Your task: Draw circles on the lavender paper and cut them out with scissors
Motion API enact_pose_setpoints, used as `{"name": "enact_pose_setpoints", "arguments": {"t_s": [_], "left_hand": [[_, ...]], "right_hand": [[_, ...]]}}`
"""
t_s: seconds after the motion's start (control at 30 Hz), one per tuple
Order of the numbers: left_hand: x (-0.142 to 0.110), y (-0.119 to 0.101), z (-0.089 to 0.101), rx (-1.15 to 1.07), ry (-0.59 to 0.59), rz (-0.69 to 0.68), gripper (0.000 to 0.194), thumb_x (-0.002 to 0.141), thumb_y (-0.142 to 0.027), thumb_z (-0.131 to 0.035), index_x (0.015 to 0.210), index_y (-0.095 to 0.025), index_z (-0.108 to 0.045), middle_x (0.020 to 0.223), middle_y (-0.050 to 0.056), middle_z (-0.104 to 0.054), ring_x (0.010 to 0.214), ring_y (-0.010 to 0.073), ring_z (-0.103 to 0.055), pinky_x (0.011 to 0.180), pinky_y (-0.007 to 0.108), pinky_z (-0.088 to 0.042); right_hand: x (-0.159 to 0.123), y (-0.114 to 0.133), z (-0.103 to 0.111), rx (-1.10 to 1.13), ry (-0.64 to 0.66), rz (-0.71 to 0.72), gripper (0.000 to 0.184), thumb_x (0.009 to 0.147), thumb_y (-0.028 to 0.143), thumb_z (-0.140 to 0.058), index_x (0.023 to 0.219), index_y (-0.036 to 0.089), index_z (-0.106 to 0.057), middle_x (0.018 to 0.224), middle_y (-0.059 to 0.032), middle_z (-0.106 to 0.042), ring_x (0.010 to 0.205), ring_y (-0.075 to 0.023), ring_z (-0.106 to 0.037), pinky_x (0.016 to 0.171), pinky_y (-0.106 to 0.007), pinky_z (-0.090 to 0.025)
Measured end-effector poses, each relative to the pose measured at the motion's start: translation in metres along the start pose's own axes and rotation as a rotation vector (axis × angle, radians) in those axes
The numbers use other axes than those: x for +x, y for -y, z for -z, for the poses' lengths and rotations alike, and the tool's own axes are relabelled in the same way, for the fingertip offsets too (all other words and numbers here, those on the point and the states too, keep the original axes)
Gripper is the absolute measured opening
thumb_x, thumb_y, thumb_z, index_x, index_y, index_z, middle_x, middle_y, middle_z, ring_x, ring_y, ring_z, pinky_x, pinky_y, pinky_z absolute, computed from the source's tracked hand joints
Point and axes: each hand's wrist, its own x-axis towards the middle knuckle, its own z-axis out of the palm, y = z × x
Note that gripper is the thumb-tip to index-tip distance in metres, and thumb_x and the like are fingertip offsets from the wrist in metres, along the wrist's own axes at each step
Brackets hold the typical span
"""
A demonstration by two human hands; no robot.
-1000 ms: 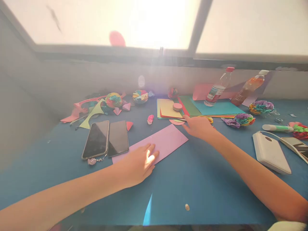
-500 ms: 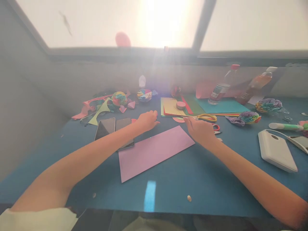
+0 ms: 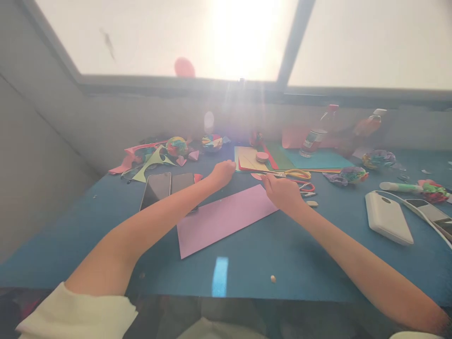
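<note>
Since a second ago, the left hand [image 3: 223, 174] has come up off the lilac sheet [image 3: 226, 216] and moved farther across the desk [image 3: 254, 273], to the near left corner of the paper stack [image 3: 249, 159]. Its fingers are curled in, though whether they close on anything I cannot tell. The right hand [image 3: 282, 192] is just to its right, by the near edge of the stack, its fingers bent toward the round paper piece [image 3: 256, 176] and the blades of the yellow scissors [image 3: 298, 174]. As far as the hazy light lets me judge, its fingers may be pinched together, but what lies between them is too small to make out. Flat and slanting below both hands, the lilac sheet has its right end partly covered by the right hand. The left forearm crosses over the left phone [image 3: 155, 186] and the right phone [image 3: 181, 180]. On the stack sits a pink tin [image 3: 262, 157]. Red scissors [image 3: 309, 186] lie just nearer than the yellow ones. Farther off stands the red-capped bottle [image 3: 313, 141], and over on the right are a glue stick [image 3: 400, 187] and a white power bank [image 3: 388, 219].
</note>
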Motion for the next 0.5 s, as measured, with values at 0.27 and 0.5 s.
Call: {"name": "enact_pose_setpoints", "arguments": {"t_s": [0.27, 0.5], "left_hand": [[-0.062, -0.002, 0.02, -0.813, -0.192, -0.167, 0.016, 0.088, -0.029, -0.047, 0.079, -0.018, -0.056, 0.078, 0.0, -0.065, 0.065, 0.0105, -0.057, 0.061, 0.023, -0.043], [-0.098, -0.007, 0.025, -1.17, -0.061, 0.079, 0.006, 0.078, -0.016, -0.051, 0.072, -0.017, -0.05, 0.063, -0.002, -0.059, 0.054, 0.0084, -0.052, 0.054, 0.023, -0.042]], "right_hand": [[0.0, 0.005, 0.028, 0.768, 0.035, 0.06, 0.057, 0.093, 0.063, -0.028, 0.076, 0.017, -0.058, 0.055, 0.0021, -0.04, 0.052, -0.0107, -0.037, 0.051, -0.025, -0.022], [-0.007, 0.04, 0.003, 1.256, 0.101, 0.296, 0.061, 0.078, 0.078, -0.039, 0.06, 0.02, -0.038, 0.05, 0.007, -0.026, 0.046, -0.007, -0.022, 0.044, -0.025, -0.014]]}}
